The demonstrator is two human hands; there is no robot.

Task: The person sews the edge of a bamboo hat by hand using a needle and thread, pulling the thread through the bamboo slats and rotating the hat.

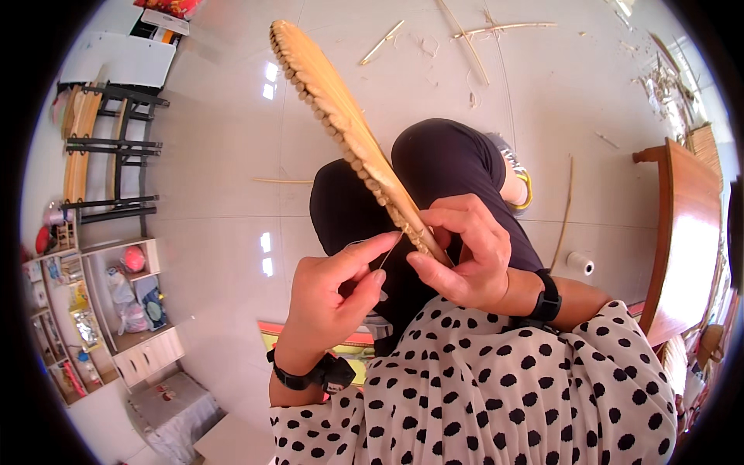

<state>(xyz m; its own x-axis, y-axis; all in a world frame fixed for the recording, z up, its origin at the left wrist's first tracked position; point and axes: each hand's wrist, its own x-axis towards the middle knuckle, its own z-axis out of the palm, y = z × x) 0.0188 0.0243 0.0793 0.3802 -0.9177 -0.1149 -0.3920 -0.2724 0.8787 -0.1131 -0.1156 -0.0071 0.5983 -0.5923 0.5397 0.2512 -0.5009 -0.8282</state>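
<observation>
The right hand partly hides the near end of the ribbed tan piece. The strand at the left hand is too fine to identify. The view's near edge cuts off the dotted shirt; far-right scraps blur together.

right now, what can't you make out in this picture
Head view, hidden: the far face of the long tan piece, turned away from the camera.
Head view, hidden: some fingertips of the right hand, behind the hand itself.
Head view, too fine: whether the thin strand at the left hand is thread or needle.
Head view, too small: what some items on the shelf unit are.
</observation>
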